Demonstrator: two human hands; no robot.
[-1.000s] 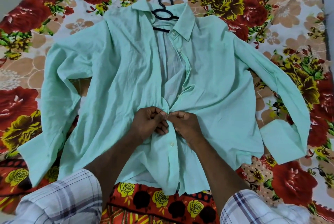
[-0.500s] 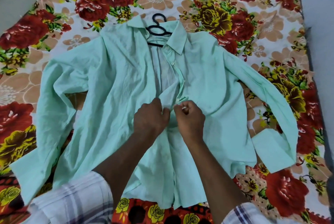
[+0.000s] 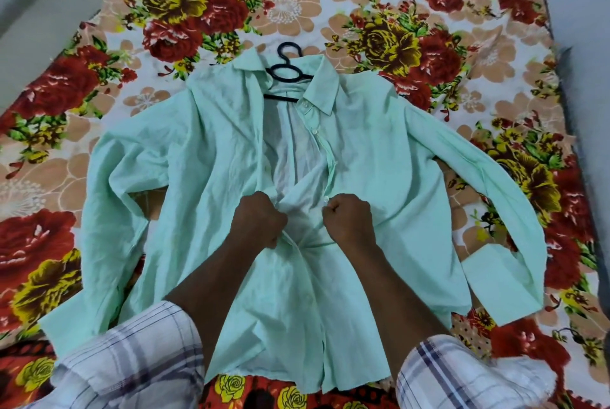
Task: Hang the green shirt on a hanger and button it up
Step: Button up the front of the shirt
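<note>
Hands [image 3: 257,222] [image 3: 348,220] each pinch a placket of the shirt [image 3: 204,177]; draw them together, line the button [image 3: 326,200] with its hole, then push through.

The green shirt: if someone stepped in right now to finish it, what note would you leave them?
Left hand: closed in a grip on the left front edge of the green shirt.
Right hand: closed on the right placket, beside a white button.
The shirt lies flat on the floral bedsheet, sleeves spread; the black hanger is inside the collar, hook sticking out.
Done: hanger in; the lower front looks closed.
Left: the front from the hands up to the collar is open, with at least three buttons showing undone there.
</note>
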